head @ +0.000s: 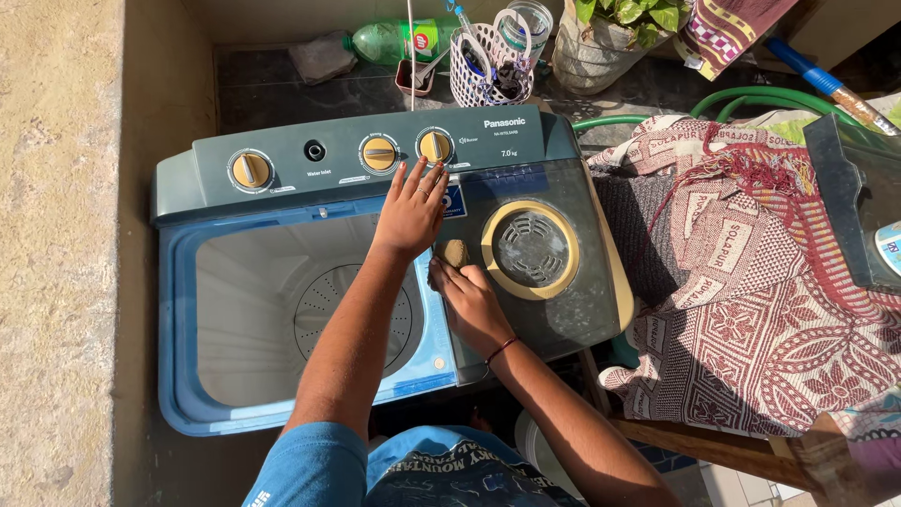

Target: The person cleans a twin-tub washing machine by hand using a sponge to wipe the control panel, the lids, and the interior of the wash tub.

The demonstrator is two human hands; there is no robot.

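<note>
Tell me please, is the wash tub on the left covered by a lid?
No, the wash tub stands open, its ribbed white floor in plain view.

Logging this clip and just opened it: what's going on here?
A person leans over a twin-tub washer. The left hand lies flat, fingers spread, by the control panel, just below the right-most dial. The right hand presses a small brown pad on the clear spinner lid, which is shut. The wash tub on the left is open and looks empty. A patterned cloth lies to the right, and a basket and a bottle stand behind the washer.
</note>
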